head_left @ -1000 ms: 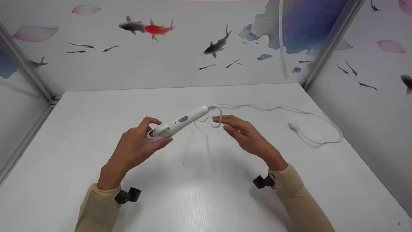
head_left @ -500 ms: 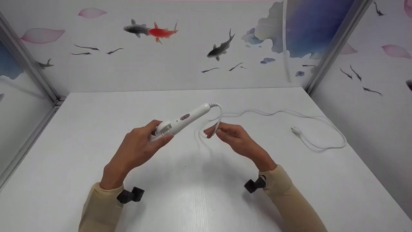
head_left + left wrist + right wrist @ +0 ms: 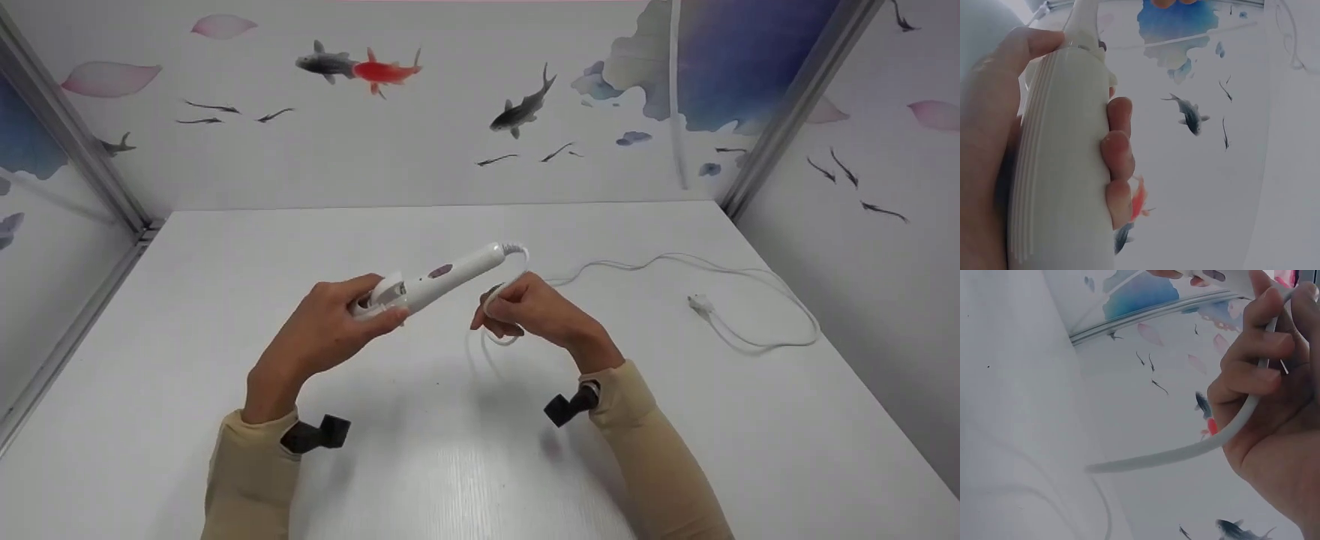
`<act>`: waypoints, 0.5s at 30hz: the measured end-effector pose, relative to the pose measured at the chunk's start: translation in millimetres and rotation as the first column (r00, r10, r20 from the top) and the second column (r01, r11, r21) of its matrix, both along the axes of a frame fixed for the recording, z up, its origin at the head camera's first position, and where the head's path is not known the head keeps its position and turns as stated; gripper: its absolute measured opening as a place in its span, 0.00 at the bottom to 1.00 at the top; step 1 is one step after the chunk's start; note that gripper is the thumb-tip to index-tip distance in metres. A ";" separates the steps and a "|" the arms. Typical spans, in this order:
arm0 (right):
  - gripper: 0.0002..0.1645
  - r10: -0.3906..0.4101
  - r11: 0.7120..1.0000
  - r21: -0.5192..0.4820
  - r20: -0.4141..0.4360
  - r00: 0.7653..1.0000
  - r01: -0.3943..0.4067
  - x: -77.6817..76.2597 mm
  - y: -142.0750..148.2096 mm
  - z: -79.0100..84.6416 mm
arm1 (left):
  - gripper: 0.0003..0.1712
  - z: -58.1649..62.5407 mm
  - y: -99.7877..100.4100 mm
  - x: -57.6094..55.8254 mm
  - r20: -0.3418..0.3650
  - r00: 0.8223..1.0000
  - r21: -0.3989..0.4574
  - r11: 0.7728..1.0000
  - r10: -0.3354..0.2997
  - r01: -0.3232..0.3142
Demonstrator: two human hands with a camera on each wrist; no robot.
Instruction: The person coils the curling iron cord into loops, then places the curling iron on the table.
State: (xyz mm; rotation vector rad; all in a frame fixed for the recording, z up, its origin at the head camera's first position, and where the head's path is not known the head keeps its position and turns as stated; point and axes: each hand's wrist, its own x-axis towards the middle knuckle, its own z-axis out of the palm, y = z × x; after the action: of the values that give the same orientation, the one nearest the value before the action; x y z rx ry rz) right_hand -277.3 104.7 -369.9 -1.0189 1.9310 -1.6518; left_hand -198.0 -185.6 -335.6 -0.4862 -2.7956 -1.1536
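A white corded hair-styling iron is held slanted above the table, its cord end up and to the right. My left hand grips its thick end; in the left wrist view several fingers curl round the broad, ribbed body. A small dark oval window shows on the slim handle. My right hand pinches the white cord close to the handle, between thumb and forefinger. In the right wrist view the cord runs past the curled fingers and hangs in a loop below the palm.
The rest of the cord trails across the white table to the right, bending back to a plug. Patterned panels with fish and petals stand behind and at both sides, joined by metal posts.
My right hand has come left and its straight fingers have closed on the cord near the handle, drawing part of it into a loop. The left hand keeps its grip on the iron.
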 end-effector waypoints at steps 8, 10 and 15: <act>0.01 -0.189 0.970 0.170 0.079 0.979 0.174 -7.4 9.9 0.1 | 0.09 -2.0 -2.3 0.0 0.042 0.994 -0.059 0.993 -0.100 0.102; 0.07 -0.240 0.955 0.196 0.064 0.969 0.223 -9.3 14.0 2.1 | 0.08 -4.0 -0.9 -1.2 0.061 0.992 -0.063 0.991 -0.112 0.116; 0.10 -0.336 0.909 0.263 0.003 0.942 0.323 -9.9 21.9 9.2 | 0.06 -7.4 0.7 -2.6 0.093 0.987 -0.065 0.988 -0.134 0.140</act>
State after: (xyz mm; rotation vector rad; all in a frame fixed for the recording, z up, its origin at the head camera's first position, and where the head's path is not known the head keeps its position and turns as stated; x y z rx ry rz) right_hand -287.2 126.6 -360.6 -0.5694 2.3100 -1.5130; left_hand -200.6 -184.9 -343.0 -0.6595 -2.9277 -1.1300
